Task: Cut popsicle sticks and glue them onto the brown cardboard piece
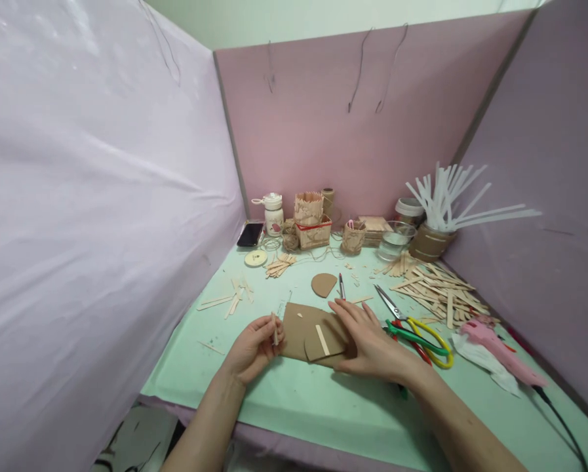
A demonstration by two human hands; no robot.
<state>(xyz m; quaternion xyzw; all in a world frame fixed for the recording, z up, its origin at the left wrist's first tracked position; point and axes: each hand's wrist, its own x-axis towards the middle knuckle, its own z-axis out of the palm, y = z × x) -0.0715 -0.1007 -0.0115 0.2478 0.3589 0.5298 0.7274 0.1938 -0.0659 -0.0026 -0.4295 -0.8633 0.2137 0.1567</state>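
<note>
Pinched in my left hand (258, 347) is a short wooden stick piece (274, 329), held upright at the left edge of a brown cardboard sheet (296, 328). My right hand (367, 341) rests with spread fingers over the sheet's right side. A smaller cut cardboard piece (313, 349) lies on the sheet, partly under that hand, with a flat wooden stick (322, 340) on it. A tiny wood chip (299, 315) sits on the sheet. Behind it are a rounded cardboard piece (324, 284) and a pen (341, 287).
Right of my right hand lie scissors (441, 342), green-handled pliers (416, 337), a pink glue gun (505, 354) with a cord and a pile of wooden sticks (438, 292). Along the back stand a white bottle (273, 219), woody containers (314, 234) and a clear bowl (394, 244).
</note>
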